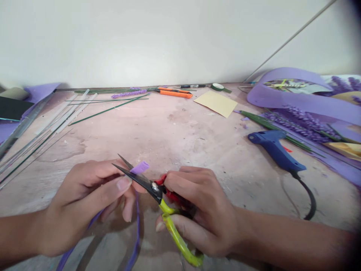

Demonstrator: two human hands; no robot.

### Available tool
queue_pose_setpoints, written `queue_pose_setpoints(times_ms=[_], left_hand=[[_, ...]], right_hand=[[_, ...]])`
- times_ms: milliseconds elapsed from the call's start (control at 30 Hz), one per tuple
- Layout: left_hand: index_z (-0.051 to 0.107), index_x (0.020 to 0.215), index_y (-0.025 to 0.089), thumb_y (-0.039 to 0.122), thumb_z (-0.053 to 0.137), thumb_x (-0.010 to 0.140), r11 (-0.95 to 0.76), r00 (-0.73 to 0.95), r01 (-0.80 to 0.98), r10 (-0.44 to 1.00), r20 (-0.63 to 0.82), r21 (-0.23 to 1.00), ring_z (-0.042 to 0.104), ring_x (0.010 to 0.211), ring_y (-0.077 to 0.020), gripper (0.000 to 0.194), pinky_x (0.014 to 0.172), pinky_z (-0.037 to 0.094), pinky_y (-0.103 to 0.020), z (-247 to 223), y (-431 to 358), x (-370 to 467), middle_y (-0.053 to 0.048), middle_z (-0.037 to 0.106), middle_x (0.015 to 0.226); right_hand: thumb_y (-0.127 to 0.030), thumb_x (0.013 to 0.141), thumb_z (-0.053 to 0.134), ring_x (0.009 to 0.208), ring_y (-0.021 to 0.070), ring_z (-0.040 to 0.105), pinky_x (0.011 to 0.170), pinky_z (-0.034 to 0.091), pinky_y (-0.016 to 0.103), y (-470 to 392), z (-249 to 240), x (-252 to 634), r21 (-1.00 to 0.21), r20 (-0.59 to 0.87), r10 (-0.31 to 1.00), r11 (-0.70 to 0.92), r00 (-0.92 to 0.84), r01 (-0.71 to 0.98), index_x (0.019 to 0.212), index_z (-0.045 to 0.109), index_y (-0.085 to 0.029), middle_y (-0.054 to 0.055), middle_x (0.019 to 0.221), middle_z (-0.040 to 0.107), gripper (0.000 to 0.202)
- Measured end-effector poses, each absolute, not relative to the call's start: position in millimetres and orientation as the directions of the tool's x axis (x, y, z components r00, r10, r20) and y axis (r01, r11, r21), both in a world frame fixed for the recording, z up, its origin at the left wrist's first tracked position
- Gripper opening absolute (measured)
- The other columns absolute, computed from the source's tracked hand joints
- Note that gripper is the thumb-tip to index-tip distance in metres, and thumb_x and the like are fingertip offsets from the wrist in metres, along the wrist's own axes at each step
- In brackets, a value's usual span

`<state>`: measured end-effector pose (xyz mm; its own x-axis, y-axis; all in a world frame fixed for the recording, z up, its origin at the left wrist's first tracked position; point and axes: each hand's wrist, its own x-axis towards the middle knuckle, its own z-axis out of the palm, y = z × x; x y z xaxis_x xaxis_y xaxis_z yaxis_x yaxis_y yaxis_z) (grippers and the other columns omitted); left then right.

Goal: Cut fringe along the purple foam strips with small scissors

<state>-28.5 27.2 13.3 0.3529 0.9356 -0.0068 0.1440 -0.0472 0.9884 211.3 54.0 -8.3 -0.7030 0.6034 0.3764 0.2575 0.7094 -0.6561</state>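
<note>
My left hand (93, 192) pinches a narrow purple strip (140, 168) between thumb and fingers. The strip's short end sticks up past the fingertips, and long purple lengths (137, 233) hang below the hand. In my right hand (203, 207) are scissors (153, 190) with black blades and red and yellow-green handles. Their blades are parted and point up-left, lying across the strip just beside my left thumb. Part of the strip is hidden behind the near blade.
A blue glue gun (276, 148) with a cable lies at right, beside purple flower stems (304, 122) and purple sheets (296, 99). Further back are a yellow card (216, 103), an orange cutter (175, 92) and green tape (217, 87). Glue sticks (75, 111) and wires lie at left.
</note>
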Motion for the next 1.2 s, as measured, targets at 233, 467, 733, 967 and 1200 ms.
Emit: queue_pose_setpoints(times_ms=[233, 467, 733, 967, 1200], left_hand=[[0.071, 0.063, 0.027, 0.042, 0.055, 0.101, -0.071, 0.375, 0.160, 0.927, 0.006, 0.985, 0.051, 0.038, -0.0101, 0.045, 0.036, 0.041, -0.020, 13.8, 25.2, -29.7, 0.003, 0.070, 0.056], [0.073, 0.082, 0.027, 0.046, 0.055, 0.102, -0.080, 0.346, 0.118, 0.938, 0.035, 0.990, 0.055, 0.044, -0.0119, 0.034, 0.042, 0.042, -0.022, 9.3, 23.5, -34.4, 0.004, 0.071, 0.061], [0.072, 0.077, 0.029, 0.044, 0.053, 0.104, -0.125, 0.379, 0.160, 0.924, 0.056, 0.979, 0.056, 0.043, -0.0112, 0.036, 0.040, 0.040, -0.021, 11.5, 23.9, -32.9, 0.005, 0.072, 0.060], [0.071, 0.071, 0.026, 0.033, 0.051, 0.105, -0.245, 0.388, 0.234, 0.911, 0.141, 0.941, 0.050, 0.040, -0.0074, 0.040, 0.036, 0.034, -0.019, 13.3, 28.8, -29.4, 0.006, 0.069, 0.057], [0.072, 0.071, 0.025, 0.030, 0.050, 0.105, -0.249, 0.418, 0.247, 0.899, 0.129, 0.937, 0.054, 0.043, -0.0076, 0.041, 0.040, 0.037, -0.019, 12.7, 30.3, -29.1, 0.005, 0.070, 0.059]], right_hand=[[-0.032, 0.088, 0.061, 0.054, 0.0114, 0.032, 0.057, 0.025, 0.028, 55.0, -8.9, 210.1, -0.667, 0.373, 0.616, 0.698, -0.694, 0.261, 0.077, 0.037, -0.023, -0.007, 0.065, 0.043, 0.028], [-0.028, 0.085, 0.063, 0.052, 0.0114, 0.037, 0.056, 0.026, 0.028, 55.2, -8.7, 207.9, -0.616, 0.454, 0.590, 0.749, -0.668, 0.244, 0.084, 0.044, -0.023, -0.007, 0.066, 0.046, 0.020], [-0.028, 0.086, 0.064, 0.055, 0.0107, 0.041, 0.057, 0.030, 0.027, 55.6, -10.6, 209.2, -0.610, 0.469, 0.580, 0.758, -0.666, 0.231, 0.087, 0.047, -0.023, -0.007, 0.069, 0.052, 0.019], [-0.028, 0.085, 0.064, 0.052, 0.0108, 0.038, 0.056, 0.026, 0.028, 54.7, -9.8, 208.0, -0.614, 0.454, 0.589, 0.751, -0.668, 0.245, 0.085, 0.045, -0.023, -0.007, 0.067, 0.049, 0.019], [-0.030, 0.084, 0.063, 0.057, 0.0130, 0.046, 0.059, 0.031, 0.028, 54.0, -8.3, 207.2, -0.654, 0.401, 0.607, 0.714, -0.686, 0.249, 0.085, 0.044, -0.024, -0.005, 0.071, 0.054, 0.020]])
